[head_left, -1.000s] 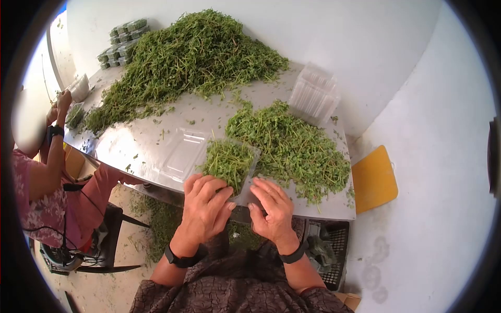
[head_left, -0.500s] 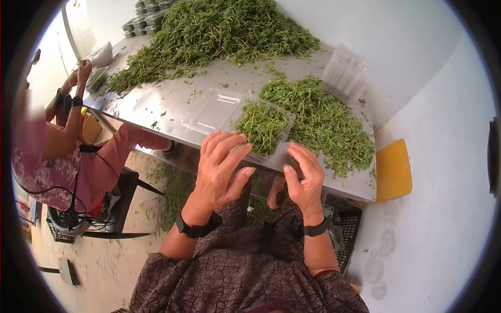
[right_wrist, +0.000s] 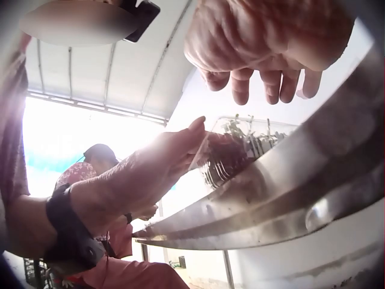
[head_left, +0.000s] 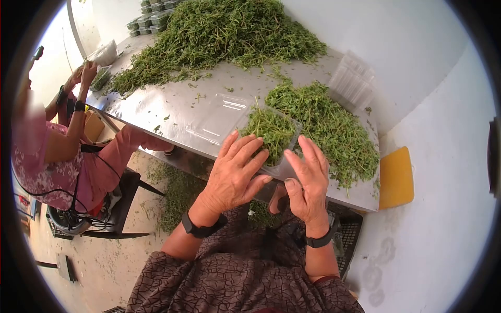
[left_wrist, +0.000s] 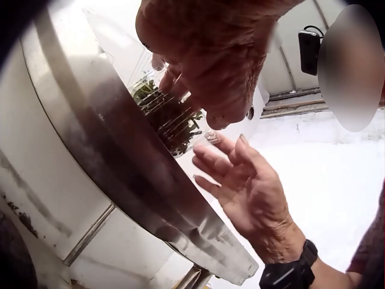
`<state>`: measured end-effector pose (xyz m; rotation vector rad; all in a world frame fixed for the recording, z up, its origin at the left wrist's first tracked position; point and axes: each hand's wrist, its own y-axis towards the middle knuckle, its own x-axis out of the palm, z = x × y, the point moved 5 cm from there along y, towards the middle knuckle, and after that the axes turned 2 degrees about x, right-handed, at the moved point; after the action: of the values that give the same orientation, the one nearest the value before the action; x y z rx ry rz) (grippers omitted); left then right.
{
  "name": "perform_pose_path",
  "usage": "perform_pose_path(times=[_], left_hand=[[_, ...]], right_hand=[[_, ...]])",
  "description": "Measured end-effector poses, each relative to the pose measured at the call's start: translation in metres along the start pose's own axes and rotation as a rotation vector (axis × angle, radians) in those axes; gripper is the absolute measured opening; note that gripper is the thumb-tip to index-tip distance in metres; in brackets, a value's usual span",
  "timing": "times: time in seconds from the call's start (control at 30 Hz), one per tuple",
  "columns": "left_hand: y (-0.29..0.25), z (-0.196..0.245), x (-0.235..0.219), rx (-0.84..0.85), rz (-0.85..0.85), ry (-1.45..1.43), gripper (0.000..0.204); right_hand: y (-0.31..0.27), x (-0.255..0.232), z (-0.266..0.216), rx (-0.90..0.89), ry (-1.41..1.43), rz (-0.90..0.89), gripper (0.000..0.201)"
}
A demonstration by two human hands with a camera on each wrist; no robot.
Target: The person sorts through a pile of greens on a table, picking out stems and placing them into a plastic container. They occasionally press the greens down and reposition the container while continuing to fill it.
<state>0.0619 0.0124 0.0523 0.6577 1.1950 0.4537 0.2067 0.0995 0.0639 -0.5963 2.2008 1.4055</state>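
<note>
A clear plastic clamshell box point(head_left: 297, 128) heaped with leafy green stems point(head_left: 269, 128) sits at the table's front edge, its lid point(head_left: 219, 117) folded back flat to the left. My left hand point(head_left: 235, 169) reaches over the near left corner, fingers extended and fingertips at the greens. On the other side my right hand point(head_left: 309, 180) is at the near right corner, fingers extended along the box wall and thumb apart. From below, the left wrist view shows the right palm point(left_wrist: 255, 195) facing the box. In the right wrist view, the left fingers point(right_wrist: 207, 135) overlap the box's side.
A loose pile of greens point(head_left: 334, 135) lies right of the box, beside a stack of clear boxes point(head_left: 352, 81). A larger heap point(head_left: 224, 41) fills the table's back, near packed boxes point(head_left: 151, 21). Another person point(head_left: 57, 141) sits at left. A yellow board point(head_left: 396, 177) stands at right.
My hands drew back from the box half a second ago and have come to its near corners again. The head view has shifted, so the table appears farther right.
</note>
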Motion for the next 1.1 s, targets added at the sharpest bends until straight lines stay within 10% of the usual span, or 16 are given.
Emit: perform_pose_path(times=[1.1], left_hand=[[-0.004,-0.004,-0.023,-0.023,0.117,-0.063,0.035]], right_hand=[[0.029,0.007,0.023,0.122,-0.099,-0.091,0.034]])
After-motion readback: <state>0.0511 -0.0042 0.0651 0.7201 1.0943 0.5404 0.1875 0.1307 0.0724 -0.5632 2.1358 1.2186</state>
